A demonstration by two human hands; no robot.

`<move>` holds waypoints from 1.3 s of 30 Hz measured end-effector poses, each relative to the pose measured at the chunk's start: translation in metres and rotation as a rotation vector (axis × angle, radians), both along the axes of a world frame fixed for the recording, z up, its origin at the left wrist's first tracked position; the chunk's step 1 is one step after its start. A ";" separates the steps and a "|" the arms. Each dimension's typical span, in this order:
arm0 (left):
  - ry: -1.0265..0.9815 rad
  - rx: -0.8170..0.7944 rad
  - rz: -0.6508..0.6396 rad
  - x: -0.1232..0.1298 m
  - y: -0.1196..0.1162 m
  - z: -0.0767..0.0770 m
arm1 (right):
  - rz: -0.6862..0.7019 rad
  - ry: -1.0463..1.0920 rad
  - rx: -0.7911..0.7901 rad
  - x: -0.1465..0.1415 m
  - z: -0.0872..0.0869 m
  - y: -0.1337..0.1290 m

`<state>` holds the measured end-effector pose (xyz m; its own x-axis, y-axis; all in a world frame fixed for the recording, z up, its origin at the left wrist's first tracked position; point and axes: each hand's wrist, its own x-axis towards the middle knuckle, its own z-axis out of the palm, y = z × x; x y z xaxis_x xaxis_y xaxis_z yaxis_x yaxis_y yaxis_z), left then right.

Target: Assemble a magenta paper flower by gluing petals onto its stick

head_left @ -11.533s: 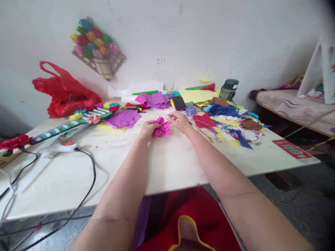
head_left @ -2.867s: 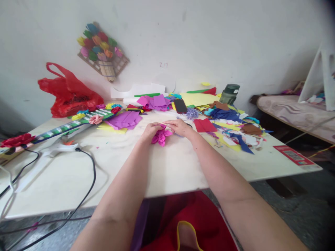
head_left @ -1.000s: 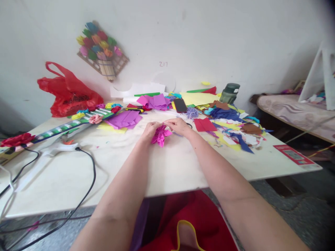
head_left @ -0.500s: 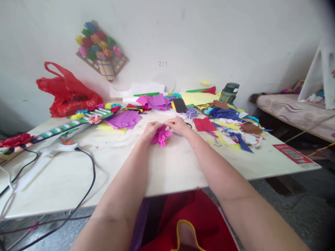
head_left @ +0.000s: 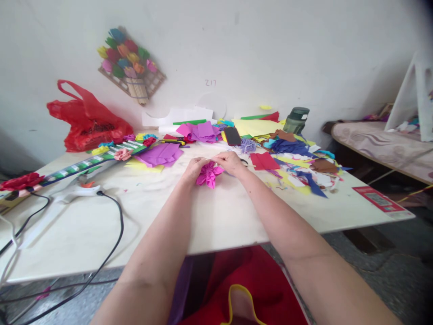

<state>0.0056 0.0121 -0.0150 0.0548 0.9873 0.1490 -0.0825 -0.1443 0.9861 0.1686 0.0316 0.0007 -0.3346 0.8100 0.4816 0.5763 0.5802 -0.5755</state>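
Observation:
A magenta paper flower (head_left: 209,176) with pointed petals hangs just above the middle of the table, petals toward me. My left hand (head_left: 195,168) is closed at its left upper side and pinches it there. From the right, my right hand (head_left: 230,162) reaches to the back of the same flower with thumb and finger pressed together. The fingertips of both hands meet behind the petals, where the exact grip is partly hidden. Beyond my right wrist, part of a black scissor-like loop (head_left: 244,161) shows. A red paper piece (head_left: 264,161) lies right of it.
Purple sheets (head_left: 160,155), a phone (head_left: 232,136), purple yarn (head_left: 248,145) and blue paper scraps (head_left: 287,146) lie farther back. A green bottle (head_left: 296,120) stands behind them. At left are a glue gun (head_left: 77,192) with its black cord and a red plastic bag (head_left: 91,122).
The flower has turned slightly between my fingers, so its petals now face me more openly. Both hands stay in nearly the same place.

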 end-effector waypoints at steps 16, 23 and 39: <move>-0.046 -0.032 -0.016 0.001 -0.002 0.002 | 0.002 -0.015 0.093 -0.001 0.002 -0.003; -0.070 -0.034 -0.010 0.000 0.001 -0.001 | 0.009 -0.046 0.141 -0.001 0.003 -0.004; -0.157 -0.071 -0.009 -0.001 0.007 -0.005 | 0.007 -0.041 0.158 -0.002 0.002 -0.003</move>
